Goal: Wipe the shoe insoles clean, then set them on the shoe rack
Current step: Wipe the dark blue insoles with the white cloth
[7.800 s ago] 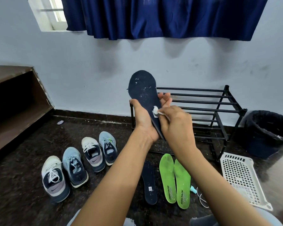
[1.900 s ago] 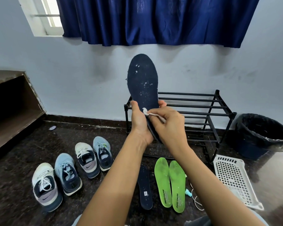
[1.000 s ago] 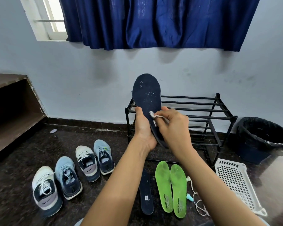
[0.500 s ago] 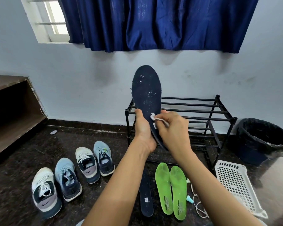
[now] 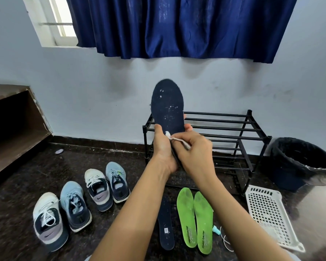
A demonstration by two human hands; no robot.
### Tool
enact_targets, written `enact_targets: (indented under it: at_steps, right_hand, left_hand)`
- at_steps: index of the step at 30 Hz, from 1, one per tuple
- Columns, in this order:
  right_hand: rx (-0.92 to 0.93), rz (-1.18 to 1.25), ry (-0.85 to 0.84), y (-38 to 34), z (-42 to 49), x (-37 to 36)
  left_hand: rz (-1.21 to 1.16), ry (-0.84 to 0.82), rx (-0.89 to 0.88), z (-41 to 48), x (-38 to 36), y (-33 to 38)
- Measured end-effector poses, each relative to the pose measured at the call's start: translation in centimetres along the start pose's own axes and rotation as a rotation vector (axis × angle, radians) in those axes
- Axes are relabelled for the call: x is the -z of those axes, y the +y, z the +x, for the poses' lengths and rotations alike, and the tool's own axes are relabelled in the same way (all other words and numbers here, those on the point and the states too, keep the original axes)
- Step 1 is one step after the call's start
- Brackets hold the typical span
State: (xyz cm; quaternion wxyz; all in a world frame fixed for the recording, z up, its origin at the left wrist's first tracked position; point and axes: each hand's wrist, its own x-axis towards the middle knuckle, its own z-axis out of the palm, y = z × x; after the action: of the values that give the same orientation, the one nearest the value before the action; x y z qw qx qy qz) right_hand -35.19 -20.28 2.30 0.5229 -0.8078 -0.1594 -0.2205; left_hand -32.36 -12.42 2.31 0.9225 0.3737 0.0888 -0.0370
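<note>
Navy insole (image 5: 167,108) held upright, toe end up, in front of the black shoe rack (image 5: 233,129). Left hand (image 5: 163,147) grips its lower half, thumb on the near face, fingers curled behind. Right hand (image 5: 195,153) pinches a white wipe (image 5: 174,138) between thumb and fingertips, pressed against the insole's speckled face. On the floor (image 5: 17,204) below: a second navy insole (image 5: 166,225) and two green insoles (image 5: 185,213) side by side, apart from the rack.

Soft daylight came from the white-framed window (image 5: 62,21), and the pleated dark blue curtain (image 5: 177,25) cast faint shadows on the pale blue wall (image 5: 83,100). The navy foam insole (image 5: 167,108) was sharp. Edges bowed from the wide lens, with sheen on the dark speckled stone floor (image 5: 318,203).
</note>
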Motion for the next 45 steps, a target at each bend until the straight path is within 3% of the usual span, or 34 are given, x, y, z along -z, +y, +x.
enact_targets:
  at_steps: [7,13,18,20,25,31,37,42,45]
  right_hand:
    - [-0.027,-0.106,0.123,1.3,1.3,0.1]
    - [0.028,0.02,-0.038,0.1,0.0,-0.3]
    - [0.018,-0.138,0.109,1.4,1.3,0.5]
    - [0.005,-0.086,0.121,1.4,1.1,0.3]
    - [0.096,-0.031,-0.072,0.1,-0.1,-1.2]
    - [0.008,-0.144,0.139,1.4,2.0,-0.8]
    - [0.059,-0.041,-0.064,0.4,0.1,-1.8]
    - [-0.04,-0.075,0.097,1.4,1.5,-1.2]
    - [-0.026,-0.033,0.047,1.0,0.9,-1.8]
  left_hand:
    - [0.041,-0.022,-0.027,-0.3,0.4,0.1]
    - [-0.005,-0.017,-0.019,-0.2,0.7,0.4]
    - [0.045,-0.032,-0.008,-0.4,0.6,0.1]
    - [0.065,-0.033,-0.009,-0.3,0.6,0.2]
    - [0.01,-0.005,-0.039,0.3,1.8,0.6]
    - [0.005,-0.009,-0.039,0.4,1.1,0.3]
    - [-0.017,0.029,-0.064,0.7,2.2,0.6]
    - [-0.045,-0.001,-0.058,0.5,1.7,0.6]
    - [-0.022,0.013,-0.058,0.6,1.7,0.5]
